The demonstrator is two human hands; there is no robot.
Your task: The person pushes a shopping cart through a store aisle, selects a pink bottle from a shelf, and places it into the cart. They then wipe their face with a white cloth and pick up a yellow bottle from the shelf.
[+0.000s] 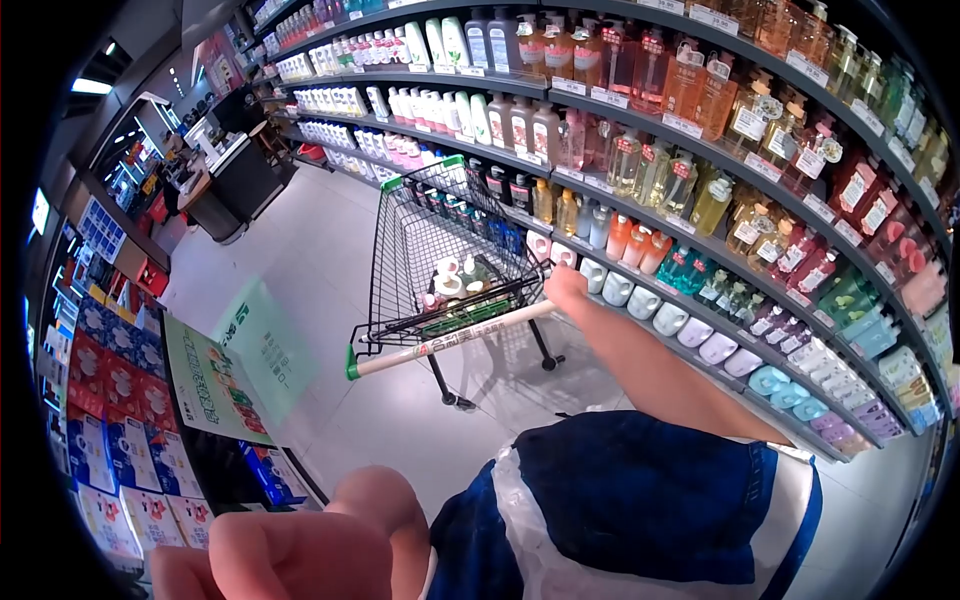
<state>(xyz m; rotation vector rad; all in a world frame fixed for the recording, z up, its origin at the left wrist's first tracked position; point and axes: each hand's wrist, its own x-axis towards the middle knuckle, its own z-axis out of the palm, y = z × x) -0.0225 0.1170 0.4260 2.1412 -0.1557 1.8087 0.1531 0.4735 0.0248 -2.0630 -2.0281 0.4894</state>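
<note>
My right hand (566, 290) is closed around the right end of the handle (450, 340) of a wire shopping cart (420, 240) with green trim, my arm stretched forward. In the cart's basket lie several small bottles and white items (452, 280). My left hand (300, 545) is very close to the camera at the bottom left, fingers curled; whether it holds anything is hidden. My blue and white top (620, 500) fills the bottom centre.
Long shelves (700, 130) of shampoo and soap bottles run along the right of the aisle. A low display of boxed goods (130, 400) with a green sign stands at the left. A counter (225, 180) sits at the far end of the pale tiled floor (300, 260).
</note>
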